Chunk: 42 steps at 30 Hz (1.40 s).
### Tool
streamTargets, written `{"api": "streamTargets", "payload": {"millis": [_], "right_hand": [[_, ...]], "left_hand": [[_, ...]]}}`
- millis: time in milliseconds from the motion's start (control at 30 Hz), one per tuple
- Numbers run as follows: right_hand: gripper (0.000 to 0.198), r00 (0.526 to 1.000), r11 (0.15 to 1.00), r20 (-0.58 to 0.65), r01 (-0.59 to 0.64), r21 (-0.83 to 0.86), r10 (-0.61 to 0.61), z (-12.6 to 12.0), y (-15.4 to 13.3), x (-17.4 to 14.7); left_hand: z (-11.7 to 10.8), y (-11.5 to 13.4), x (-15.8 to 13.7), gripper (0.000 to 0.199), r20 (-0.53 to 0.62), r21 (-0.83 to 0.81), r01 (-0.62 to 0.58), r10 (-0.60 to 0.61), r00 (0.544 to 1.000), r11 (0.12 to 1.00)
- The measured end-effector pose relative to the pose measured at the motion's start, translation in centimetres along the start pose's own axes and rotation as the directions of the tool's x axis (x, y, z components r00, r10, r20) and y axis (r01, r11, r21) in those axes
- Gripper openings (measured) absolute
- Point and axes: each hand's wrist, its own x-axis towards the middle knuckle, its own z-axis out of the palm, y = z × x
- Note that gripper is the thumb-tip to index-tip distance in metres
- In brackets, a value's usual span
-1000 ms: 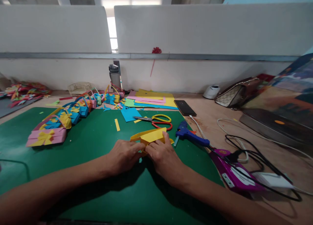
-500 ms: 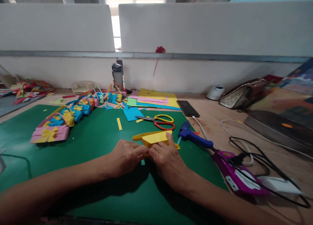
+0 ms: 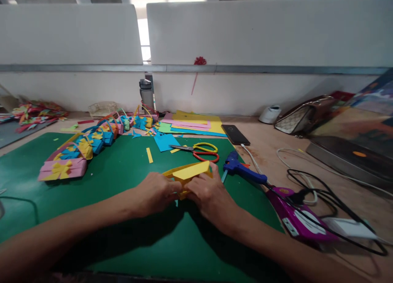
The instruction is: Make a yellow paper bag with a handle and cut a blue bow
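A folded yellow paper piece [image 3: 192, 170], shaped like a small box, is held between both hands over the green mat [image 3: 116, 234]. My left hand [image 3: 158, 193] pinches its near left side, with the fingertips partly hidden. My right hand [image 3: 207, 193] grips the near right part, one finger raised along its right edge. Just beyond the paper lie scissors [image 3: 205, 152] with one yellow and one red handle. To the right of my right hand rests a blue glue gun [image 3: 244, 170].
Finished small paper baskets [image 3: 63, 169] stand in a row at the left. Coloured paper sheets [image 3: 199, 127], a phone [image 3: 236, 134] and a bottle [image 3: 146, 95] lie or stand farther back. A purple power strip [image 3: 302, 217] with black cables sits at the right.
The yellow paper has shifted slightly left and tilted, its right end now higher. Both hands keep hold of it, with the left hand a little higher in view.
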Motion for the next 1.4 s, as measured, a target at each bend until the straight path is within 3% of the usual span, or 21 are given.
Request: {"api": "streamTargets", "payload": {"millis": [200,433,900,1167,1400], "right_hand": [[0.027,0.998,0.999,0.049,-0.038,0.037,0.036,-0.4,0.7,0.4],[0.027,0.999,0.997,0.034,-0.038,0.067,0.036,0.0,0.7,0.4],[0.026,0.998,0.997,0.033,-0.059,0.04,0.057,-0.4,0.6,0.5],[0.017,0.999,0.998,-0.01,-0.042,0.046,0.042,-0.1,0.8,0.4],[0.017,0.997,0.999,-0.069,-0.028,-0.044,0.025,0.1,0.5,0.2]], "left_hand": [[-0.8,0.0,0.2,0.015,0.079,-0.222,0.162,-0.147,0.986,0.962],[-0.6,0.0,0.2,0.017,0.192,-0.416,0.209,-0.139,0.972,0.885],[-0.2,-0.5,-0.2,0.021,0.124,-0.354,0.161,-0.125,0.984,0.921],[-0.1,-0.2,0.0,0.019,0.081,-0.172,0.161,-0.149,0.986,0.972],[-0.3,0.2,0.0,0.019,0.062,-0.053,0.213,-0.21,0.976,0.976]]}}
